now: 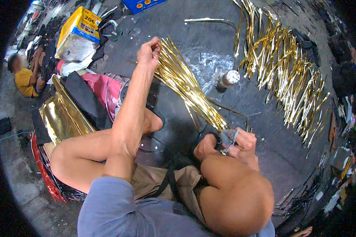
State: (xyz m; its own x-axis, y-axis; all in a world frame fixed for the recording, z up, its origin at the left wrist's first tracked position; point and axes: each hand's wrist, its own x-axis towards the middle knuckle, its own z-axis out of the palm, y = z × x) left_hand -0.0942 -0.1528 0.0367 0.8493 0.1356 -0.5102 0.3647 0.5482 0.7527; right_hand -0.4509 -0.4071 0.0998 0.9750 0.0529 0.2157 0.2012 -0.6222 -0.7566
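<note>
The left hand (149,50) was raised on an outstretched arm, fingers pinched shut. The right hand (241,143) sat low beside the knee, closed, fingertips taped.

Single view, head-worn fisheye, left of pair. Looks steeply down from above seated person's lap onto dark floor (273,150). Close range: own knees and forearms fill lower half, left hand (148,51) raised toward upper centre, right hand (241,144) low, right of centre. Straight edges bow toward rim; black vignette rings corners. Far rim catches second person (23,77) at upper left. No second view to share scene.
</note>
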